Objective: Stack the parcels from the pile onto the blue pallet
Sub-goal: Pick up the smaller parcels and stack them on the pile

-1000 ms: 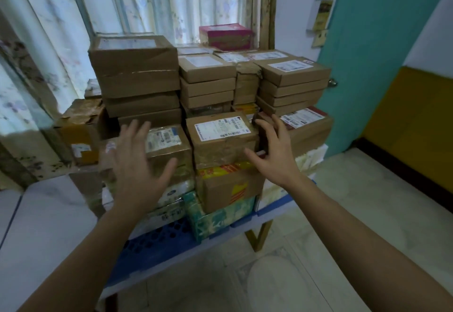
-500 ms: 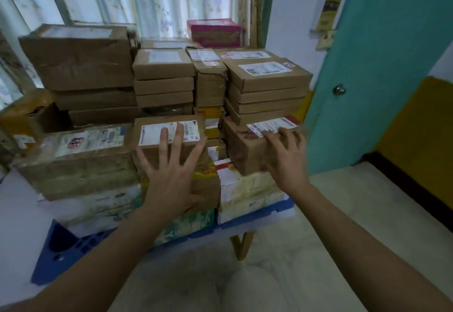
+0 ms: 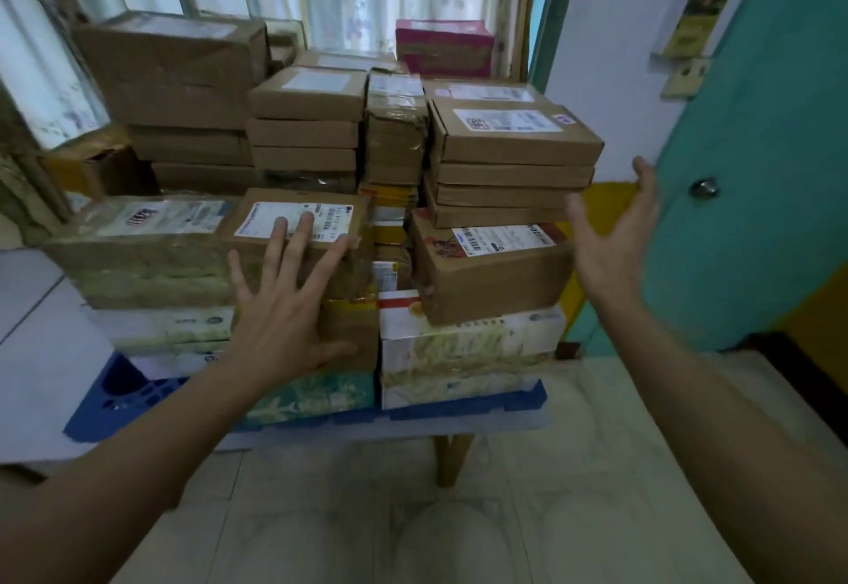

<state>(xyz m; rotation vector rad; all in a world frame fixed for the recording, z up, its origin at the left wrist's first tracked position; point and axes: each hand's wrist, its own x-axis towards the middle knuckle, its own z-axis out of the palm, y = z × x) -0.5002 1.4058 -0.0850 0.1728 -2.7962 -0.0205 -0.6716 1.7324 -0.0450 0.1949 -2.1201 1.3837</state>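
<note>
Head view: parcels stacked several layers high on the blue pallet (image 3: 463, 407), which sits on a low table. Left hand (image 3: 280, 308) is spread flat, fingers straight, pressing the near face and top edge of the labelled brown parcel (image 3: 298, 235) in the front row centre; nothing gripped. Right hand (image 3: 610, 239) is open, fingers loosely spread, palm turned left, in the air just off the right side of the stack, near the red-printed labelled box (image 3: 491, 271); it holds nothing and no contact is visible.

Key relation: the red-printed box lies directly left of the right hand, long axis running left-right, so that hand is the nearer one to push or square it; the left hand is already on the centre parcel. No loose parcel pile in view, likely off frame.

Versus half a second ago: right hand was resting on the top near edge of the red-printed box, now lifted clear and moved out to the right. Left hand stays on the same centre parcel. Parcels look unmoved; camera shifted slightly.
</note>
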